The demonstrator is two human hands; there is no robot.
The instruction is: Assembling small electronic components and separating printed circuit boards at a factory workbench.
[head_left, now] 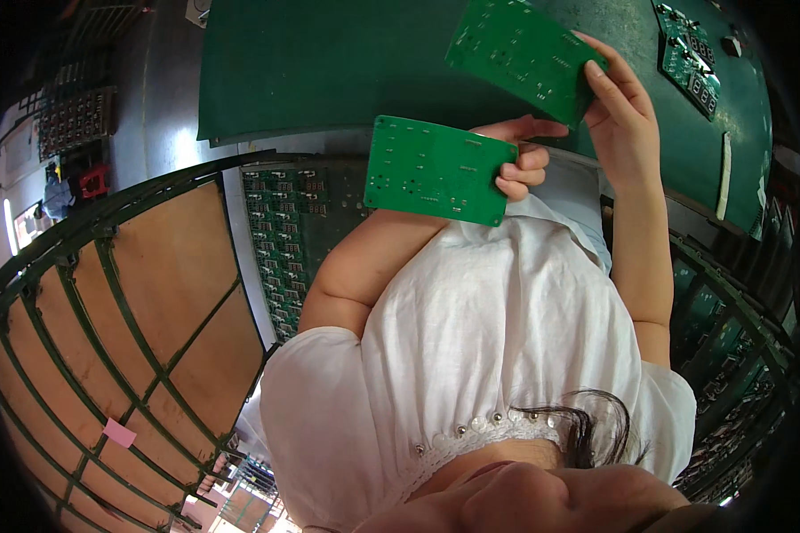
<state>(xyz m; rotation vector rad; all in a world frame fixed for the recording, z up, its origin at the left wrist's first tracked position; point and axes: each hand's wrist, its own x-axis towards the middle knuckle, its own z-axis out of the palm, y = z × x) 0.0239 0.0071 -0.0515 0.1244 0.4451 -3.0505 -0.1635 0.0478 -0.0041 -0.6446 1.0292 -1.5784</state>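
My left hand (pixel 523 158) is closed on the edge of a green circuit board (pixel 437 171). That board's solder side with small metal pins faces up, in front of my chest. Its index finger stretches out past the board toward my other hand. Farther off and to the right, my right hand (pixel 620 107) grips a second green circuit board (pixel 523 55) by its right edge, between thumb and fingers. This one is tilted, and its pin-dotted side also shows. The two boards are held apart, above the near edge of the green-topped table (pixel 320 75).
At the far right of the table lie circuit boards with digit displays (pixel 690 60), and near them a pale narrow strip (pixel 724 176). Several populated boards (pixel 280 240) lie at my left. A green metal frame with brown panels (pixel 164 293) stands left; a rack (pixel 729 306) stands right.
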